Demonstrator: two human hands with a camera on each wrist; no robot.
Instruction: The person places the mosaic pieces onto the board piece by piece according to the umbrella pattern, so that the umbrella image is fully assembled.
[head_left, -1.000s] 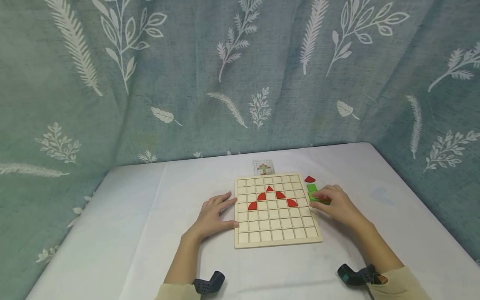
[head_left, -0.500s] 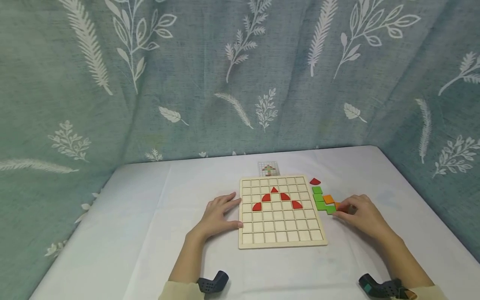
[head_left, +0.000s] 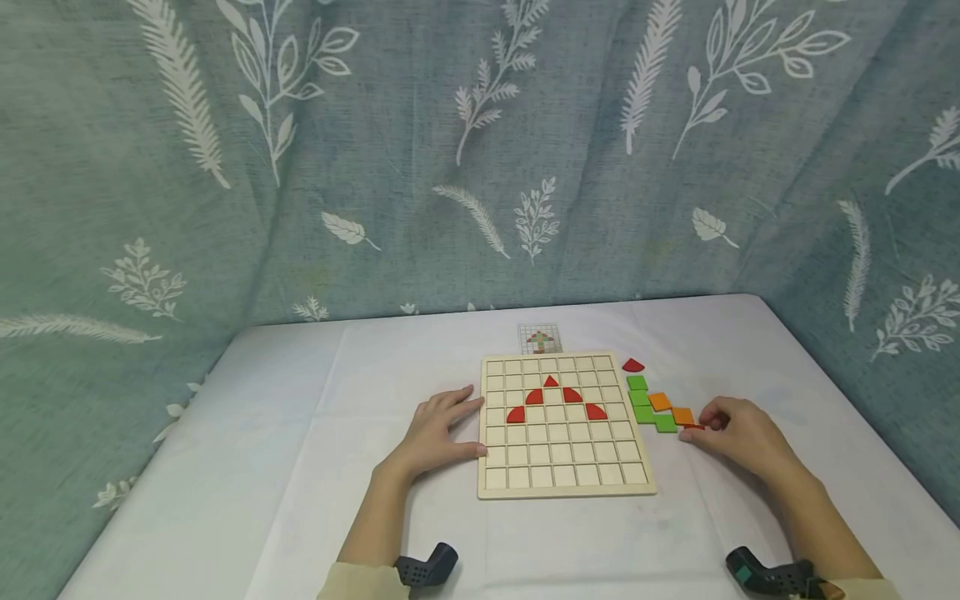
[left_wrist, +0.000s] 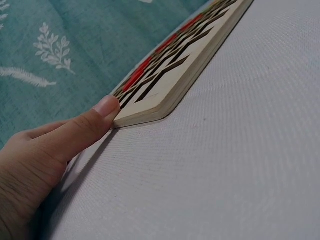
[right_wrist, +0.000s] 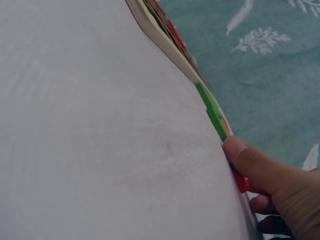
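Observation:
A square wooden grid board (head_left: 567, 490) lies on the table, with a red triangle (head_left: 551, 382) and several red quarter-round pieces (head_left: 573, 395) in its cells. My left hand (head_left: 437, 429) rests against the board's left edge, fingers spread, and the thumb touches its rim near the corner in the left wrist view. Right of the board, my right hand (head_left: 746, 433) pinches a red piece (right_wrist: 242, 182) between thumb and fingers, low at the table; the fingers hide part of its shape. An orange tile (head_left: 682, 415) and a green tile (head_left: 666, 423) lie just left of those fingertips.
Along the board's right edge lie more green tiles (head_left: 639, 398), another orange tile (head_left: 659, 402) and a loose red piece (head_left: 633, 365). Behind the board is a small pattern card (head_left: 539, 338). A patterned curtain (head_left: 420, 167) hangs behind the white-covered table (head_left: 360, 367).
My right hand has moved right and toward me, away from the green tiles, uncovering them and the orange tiles. My left hand keeps its place at the board; the head view has shifted slightly.

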